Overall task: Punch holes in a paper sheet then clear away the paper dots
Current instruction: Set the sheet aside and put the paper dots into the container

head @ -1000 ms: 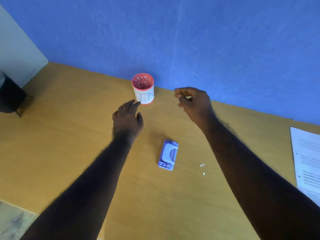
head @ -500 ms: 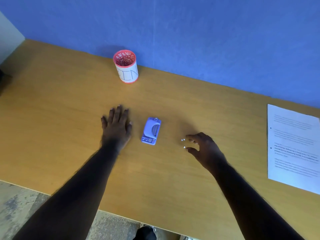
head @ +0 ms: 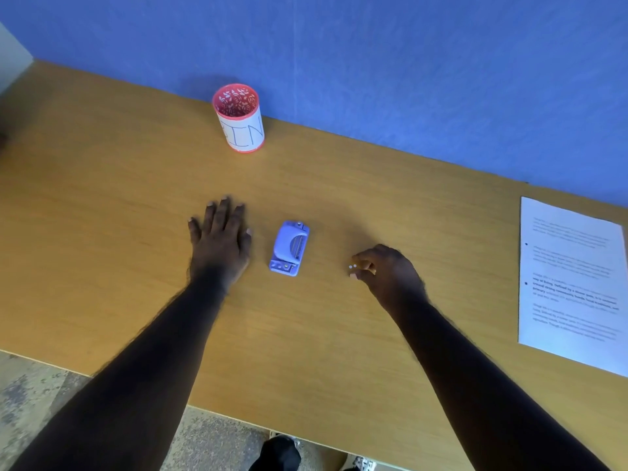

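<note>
A small purple hole punch [head: 290, 248] lies in the middle of the wooden table [head: 102, 198]. My left hand [head: 220, 239] rests flat on the table just left of it, fingers spread. My right hand [head: 387, 270] is to the punch's right, thumb and fingers curled down over tiny white paper dots [head: 352, 266] on the table. Whether a dot is pinched I cannot tell. A red-rimmed white cup [head: 242, 119] labelled BIN stands at the back by the wall. The printed paper sheet [head: 571, 283] lies at the far right.
A blue wall runs along the table's back edge. The table's near edge crosses the bottom of the view, with patterned floor and a dark shoe [head: 278, 453] below it.
My right hand came back from near the cup to the dots beside the punch, and its fingers have closed in on them. My left hand dropped flat beside the punch. The camera tilted down.
</note>
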Action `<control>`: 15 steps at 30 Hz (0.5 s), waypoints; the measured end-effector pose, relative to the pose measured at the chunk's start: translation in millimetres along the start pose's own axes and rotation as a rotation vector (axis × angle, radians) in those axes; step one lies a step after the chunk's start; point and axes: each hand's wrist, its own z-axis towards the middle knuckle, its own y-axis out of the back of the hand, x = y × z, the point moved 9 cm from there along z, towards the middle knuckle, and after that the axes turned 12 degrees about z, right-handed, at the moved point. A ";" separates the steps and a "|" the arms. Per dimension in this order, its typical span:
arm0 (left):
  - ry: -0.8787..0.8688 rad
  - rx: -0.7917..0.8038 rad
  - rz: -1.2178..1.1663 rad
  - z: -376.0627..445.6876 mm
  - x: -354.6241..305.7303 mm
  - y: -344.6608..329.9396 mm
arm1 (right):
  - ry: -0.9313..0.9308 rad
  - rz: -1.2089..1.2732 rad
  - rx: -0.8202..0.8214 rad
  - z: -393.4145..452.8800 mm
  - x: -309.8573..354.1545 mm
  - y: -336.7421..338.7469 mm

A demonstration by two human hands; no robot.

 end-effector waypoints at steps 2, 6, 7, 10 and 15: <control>0.002 -0.003 -0.004 -0.1 0.1 0.0 | -0.036 -0.015 -0.029 -1.1 -1.3 -0.3; 0.007 0.009 0.016 -0.2 0.1 -0.2 | -0.087 -0.113 -0.016 -0.2 2.7 -6.2; 0.009 0.012 0.017 -0.3 0.3 -0.3 | -0.111 -0.125 -0.014 0.3 3.3 -6.7; 0.011 0.012 0.019 0.0 0.8 -0.5 | -0.202 -0.174 -0.011 1.7 4.6 -5.1; 0.012 0.007 0.021 0.3 0.2 -0.9 | -0.274 -0.275 0.014 2.6 13.7 -3.0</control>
